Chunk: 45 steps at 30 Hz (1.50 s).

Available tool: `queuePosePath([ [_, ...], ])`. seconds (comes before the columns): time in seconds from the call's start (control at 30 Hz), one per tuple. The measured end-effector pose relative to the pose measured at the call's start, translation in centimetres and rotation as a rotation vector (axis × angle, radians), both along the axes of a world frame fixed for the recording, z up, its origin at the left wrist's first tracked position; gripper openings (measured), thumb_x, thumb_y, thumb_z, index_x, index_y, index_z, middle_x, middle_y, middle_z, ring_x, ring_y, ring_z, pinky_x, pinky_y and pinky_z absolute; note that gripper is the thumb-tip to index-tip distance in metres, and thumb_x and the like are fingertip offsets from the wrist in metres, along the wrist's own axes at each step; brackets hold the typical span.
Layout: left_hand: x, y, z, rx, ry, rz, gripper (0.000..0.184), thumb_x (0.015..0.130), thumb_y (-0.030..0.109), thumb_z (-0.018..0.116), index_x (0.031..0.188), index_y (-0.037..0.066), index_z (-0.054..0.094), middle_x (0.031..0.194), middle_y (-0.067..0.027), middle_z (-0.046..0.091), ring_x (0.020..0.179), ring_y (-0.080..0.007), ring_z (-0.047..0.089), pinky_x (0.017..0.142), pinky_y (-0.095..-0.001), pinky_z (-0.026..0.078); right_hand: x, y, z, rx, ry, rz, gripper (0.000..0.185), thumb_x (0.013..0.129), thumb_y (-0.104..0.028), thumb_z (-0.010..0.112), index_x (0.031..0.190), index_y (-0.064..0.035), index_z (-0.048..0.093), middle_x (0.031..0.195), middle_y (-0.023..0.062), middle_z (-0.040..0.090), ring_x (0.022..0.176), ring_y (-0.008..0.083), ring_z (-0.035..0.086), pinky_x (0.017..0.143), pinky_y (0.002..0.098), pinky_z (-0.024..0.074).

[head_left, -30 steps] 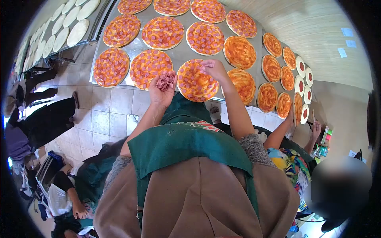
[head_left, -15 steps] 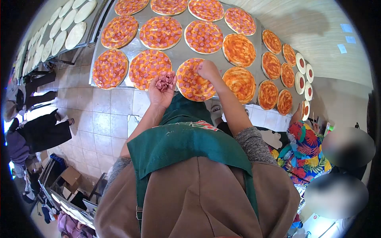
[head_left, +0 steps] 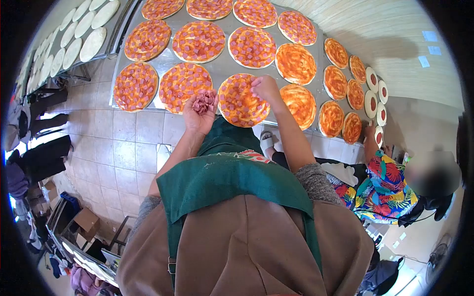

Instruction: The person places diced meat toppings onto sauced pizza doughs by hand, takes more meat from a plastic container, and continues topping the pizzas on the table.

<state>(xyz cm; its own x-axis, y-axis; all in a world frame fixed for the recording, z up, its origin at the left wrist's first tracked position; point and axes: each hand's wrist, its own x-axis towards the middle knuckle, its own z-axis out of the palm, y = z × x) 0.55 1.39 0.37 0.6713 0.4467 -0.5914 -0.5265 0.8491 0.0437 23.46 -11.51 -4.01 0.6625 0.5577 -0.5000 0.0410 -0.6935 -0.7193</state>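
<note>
My left hand (head_left: 196, 118) is cupped, palm up, around a small heap of diced ham (head_left: 204, 101), its fingers curled at the sides. Just right of it lies a pizza (head_left: 236, 109) with orange-red sauce and ham cubes scattered over its surface, more thinly toward the right side. Over this pizza's upper right edge hovers my right hand (head_left: 266, 90), fingers pinched together; whatever they hold is too small to make out. A ham-covered pizza (head_left: 183, 79) lies partly behind my left hand. To the right, under my right wrist, is a sauced pizza (head_left: 299, 109) without ham.
Several ham pizzas (head_left: 200, 42) fill the metal table (head_left: 165, 55). Sauced bases (head_left: 335, 82) and pale bases with a red centre (head_left: 371, 102) continue right, where a co-worker in a floral shirt (head_left: 385, 185) reaches in. Plain dough rounds (head_left: 92, 44) lie on another table at left.
My right hand has shifted slightly to the right over the pizza, and its fingers show more. The left hand stays cupped around the ham. The co-worker at right has moved.
</note>
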Motion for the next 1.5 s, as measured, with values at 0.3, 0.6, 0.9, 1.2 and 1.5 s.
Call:
queuePosePath([
  [0.3, 0.4, -0.3, -0.2, -0.040, -0.006, -0.018, 0.030, 0.091, 0.018, 0.044, 0.108, -0.006, 0.052, 0.107, -0.0190, 0.059, 0.106, -0.0315, 0.056, 0.103, -0.0489, 0.040, -1.3, 0.4, 0.8, -0.141, -0.656, 0.251, 0.014, 0.069, -0.009, 0.072, 0.073, -0.0015, 0.061, 0.078, 0.0134, 0.065, 0.064, 0.0250, 0.063, 0.058, 0.0367, 0.0489],
  [0.6, 0.5, -0.1, -0.2, 0.000, -0.002, -0.032, 0.029, 0.091, 0.021, 0.044, 0.103, -0.004, 0.053, 0.103, -0.0181, 0.060, 0.104, -0.0305, 0.058, 0.098, -0.0455, 0.045, -0.9, -2.9, -0.4, 0.232, -0.127, 0.002, 0.012, 0.075, 0.000, 0.063, 0.085, 0.0006, 0.057, 0.074, 0.0093, 0.063, 0.062, 0.0137, 0.063, 0.052, 0.0279, 0.0504],
  [0.9, 1.3, -1.1, -0.7, 0.055, -0.023, -0.133, 0.027, 0.090, 0.023, 0.049, 0.101, -0.002, 0.055, 0.098, -0.0149, 0.062, 0.099, -0.0274, 0.060, 0.098, -0.0435, 0.046, -3.8, -1.7, 3.7, -0.297, -0.564, 0.245, 0.026, 0.069, -0.017, 0.075, 0.087, -0.0065, 0.060, 0.083, 0.0100, 0.065, 0.078, 0.0292, 0.064, 0.070, 0.0406, 0.0508],
  [1.2, 2.1, -1.9, -1.0, 0.045, -0.022, -0.178, 0.028, 0.092, 0.025, 0.047, 0.095, 0.000, 0.059, 0.095, -0.0135, 0.063, 0.096, -0.0255, 0.061, 0.092, -0.0396, 0.049, -9.3, 1.3, 9.0, 0.510, -0.583, 0.327, 0.022, 0.075, -0.016, 0.070, 0.094, -0.0057, 0.063, 0.083, 0.0101, 0.060, 0.081, 0.0294, 0.059, 0.076, 0.0393, 0.0468],
  [1.5, 2.4, -2.5, -0.5, 0.048, -0.043, -0.188, 0.028, 0.092, 0.023, 0.044, 0.097, -0.001, 0.057, 0.097, -0.0151, 0.063, 0.093, -0.0260, 0.062, 0.090, -0.0389, 0.051, -9.4, 0.9, 8.8, 0.429, -0.341, 0.196, 0.011, 0.080, -0.011, 0.068, 0.088, -0.0032, 0.067, 0.087, 0.0080, 0.063, 0.075, 0.0184, 0.062, 0.067, 0.0289, 0.0486],
])
